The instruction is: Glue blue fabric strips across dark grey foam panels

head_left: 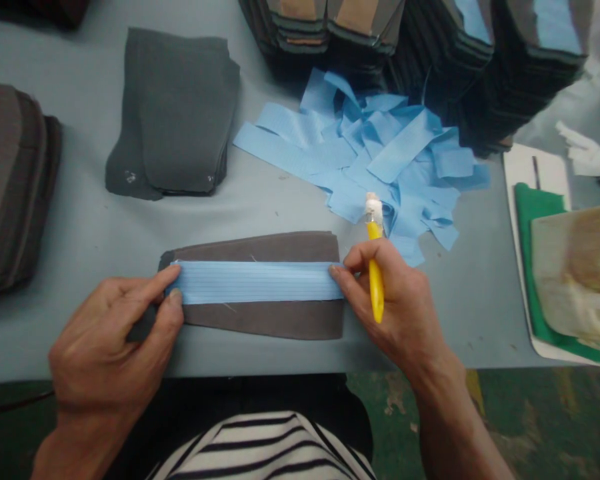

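Note:
A blue fabric strip (260, 281) lies lengthwise along the middle of a dark grey-brown fabric panel (280, 325) that widens to the right. At the strip's left end, my left hand (115, 340) has its index finger and thumb closed on the strip, over the panel's narrow edge. My right hand (400, 300) holds a yellow-handled brush (375, 267) upright, its whitish tip pointing away from me. With the thumb and index finger of that same hand I touch the right end of the strip. The strip looks flat and straight.
Loose blue strips (380, 147) form a heap beyond my right hand. Folded dark fabric pieces (185, 113) lie behind the panel, with a stack of panels (10, 193) at left. Tall stacks (440, 47) stand at the back. A cloudy container (575, 273) sits at right on a green piece.

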The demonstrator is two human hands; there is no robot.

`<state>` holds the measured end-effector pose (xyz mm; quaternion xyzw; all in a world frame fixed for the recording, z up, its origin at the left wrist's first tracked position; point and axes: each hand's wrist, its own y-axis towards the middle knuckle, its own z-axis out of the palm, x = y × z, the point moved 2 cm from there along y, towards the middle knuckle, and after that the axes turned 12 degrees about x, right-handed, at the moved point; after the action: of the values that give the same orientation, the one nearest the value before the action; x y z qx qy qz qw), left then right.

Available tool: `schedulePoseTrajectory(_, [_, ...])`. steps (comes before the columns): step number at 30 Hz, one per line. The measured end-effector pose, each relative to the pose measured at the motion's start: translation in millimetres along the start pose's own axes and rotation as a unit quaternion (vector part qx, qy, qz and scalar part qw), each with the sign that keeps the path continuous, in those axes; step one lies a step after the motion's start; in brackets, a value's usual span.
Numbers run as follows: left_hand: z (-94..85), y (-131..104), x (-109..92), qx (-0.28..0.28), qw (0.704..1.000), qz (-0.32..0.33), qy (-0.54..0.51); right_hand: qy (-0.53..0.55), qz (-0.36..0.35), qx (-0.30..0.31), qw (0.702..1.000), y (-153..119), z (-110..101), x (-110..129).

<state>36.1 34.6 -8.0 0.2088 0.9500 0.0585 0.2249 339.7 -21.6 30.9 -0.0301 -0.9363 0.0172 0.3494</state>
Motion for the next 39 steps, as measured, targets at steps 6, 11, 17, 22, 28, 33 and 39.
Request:
schedulePoseTrajectory(6, [-2.3,1,-2,0.012,1.000,-0.008,0.000,-0.015,-0.002,-0.014,1.000,0,1,-1])
schedulePoseTrajectory(11, [-4.5,3,-5,0.022,1.000,-0.007,0.002,-0.039,-0.009,-0.001,0.999,1,1,1])
schedulePoseTrajectory(17, [-4.5,3,-5,0.015,1.000,0.002,0.008,-0.077,-0.012,-0.007,0.997,0,4,-1])
schedulePoseTrajectory(22, [-5.3,4,-6,0.025,1.000,0.009,0.010,-0.113,0.007,-0.025,0.993,-10,-5,-10])
schedulePoseTrajectory(28, [-4.8,5,-6,0.020,0.999,0.030,0.018,-0.115,0.009,-0.112,0.987,-12,-8,10])
schedulePoseTrajectory(33, [-4.5,3,-5,0.022,0.999,0.031,-0.002,-0.108,-0.081,-0.129,0.983,18,30,48])
schedulePoseTrajectory(39, [-2.4,1,-6,0.025,0.999,0.025,-0.020,-0.221,-0.073,-0.137,0.963,47,59,44])
